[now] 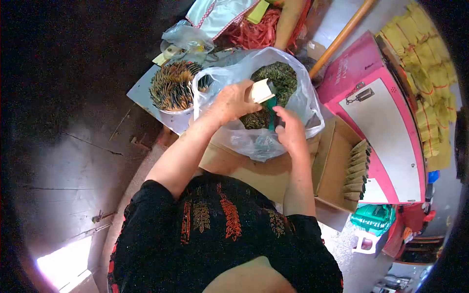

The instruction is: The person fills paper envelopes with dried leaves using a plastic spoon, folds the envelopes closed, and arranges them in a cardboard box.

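Observation:
My left hand (234,104) is closed on a small piece of folded cream paper (262,91), held above a white plastic bag (259,145). Dried green leaf bits (282,73) fill the open bag. My right hand (291,131) is over the bag's right side, half curled, with index finger and thumb apart. Just by its fingertips stands a green strip-like piece (271,115); whether they touch it is hard to tell.
Left of the bag stands a round tub (176,111) packed with brown, dark-tipped pieces. A cardboard box (326,168) at right holds a row of brown rolls (357,168). Beyond are a pink-and-white cabinet (386,132), a wooden pole (342,36) and yellow bundles (422,73). Another person's arm (290,22) shows at the top.

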Available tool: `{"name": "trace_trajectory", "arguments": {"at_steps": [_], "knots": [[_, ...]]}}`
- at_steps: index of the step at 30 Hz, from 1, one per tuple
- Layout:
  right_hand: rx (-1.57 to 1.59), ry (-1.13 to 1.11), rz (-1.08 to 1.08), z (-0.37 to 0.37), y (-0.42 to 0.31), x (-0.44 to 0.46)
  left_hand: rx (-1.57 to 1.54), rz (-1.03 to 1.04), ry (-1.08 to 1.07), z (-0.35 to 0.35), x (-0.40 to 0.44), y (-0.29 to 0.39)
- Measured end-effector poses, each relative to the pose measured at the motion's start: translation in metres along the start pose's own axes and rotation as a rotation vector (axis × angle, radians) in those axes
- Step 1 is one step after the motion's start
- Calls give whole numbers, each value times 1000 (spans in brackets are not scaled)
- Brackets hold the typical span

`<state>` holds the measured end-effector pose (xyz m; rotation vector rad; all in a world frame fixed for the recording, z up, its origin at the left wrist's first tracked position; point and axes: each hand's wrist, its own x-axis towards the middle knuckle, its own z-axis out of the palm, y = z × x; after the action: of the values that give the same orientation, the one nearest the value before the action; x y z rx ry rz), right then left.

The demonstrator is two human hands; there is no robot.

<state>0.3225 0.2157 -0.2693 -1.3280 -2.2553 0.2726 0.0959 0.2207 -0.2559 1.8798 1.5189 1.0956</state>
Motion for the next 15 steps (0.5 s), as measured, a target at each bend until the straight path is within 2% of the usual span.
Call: {"name": "trace_trajectory", "arguments": {"at_steps": [1,3,5,6,7,9,11,14,15], "knots": [[109,-16,44,-1,2,0,2,7,-8,0,4,0],[24,24,3,-11,-5,2,-87,-31,-54,0,13,2],[245,180,114,-24,-20,10,11,-7,-30,-2,14,6],[458,311,72,-24,-24,11,-140,-17,-77,-1,12,8],[457,321,82,-27,-31,11,-295,-31,-132,1,7,11],[489,452,-36,-44,-47,13,-364,4,-179,7,5,15],[479,437,18,-54,-60,11,-497,58,-239,10,3,20],[346,408,-254,-57,-53,14,-614,4,-398,11,-4,26],[344,405,-278,-55,-50,11,-657,-15,-487,15,-4,31]]}}
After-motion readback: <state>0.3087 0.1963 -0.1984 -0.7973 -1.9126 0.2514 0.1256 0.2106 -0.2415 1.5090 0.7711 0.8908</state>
